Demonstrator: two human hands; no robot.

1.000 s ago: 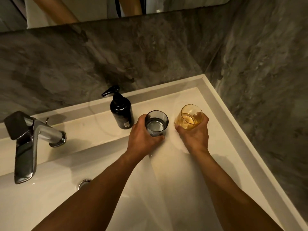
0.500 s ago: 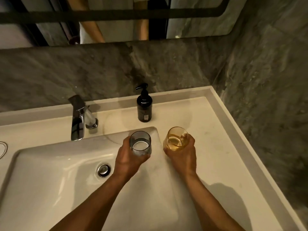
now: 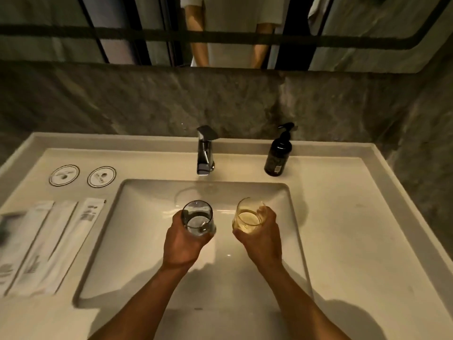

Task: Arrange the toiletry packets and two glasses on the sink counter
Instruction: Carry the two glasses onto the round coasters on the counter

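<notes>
While both hands hover over basin [image 3: 152,241] — left hand [image 3: 182,241] grey glass [image 3: 197,217], right hand [image 3: 261,238] amber glass [image 3: 248,214]

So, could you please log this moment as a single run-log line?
left hand: holds grey glass | right hand: holds amber glass | both over basin | packets: counter left, untouched

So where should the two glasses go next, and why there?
Probably carry both to the left and set them on the two round coasters. The left hand holds the grey glass and the right hand the amber glass, both over the basin; the coasters sit bare above the packets.
</notes>
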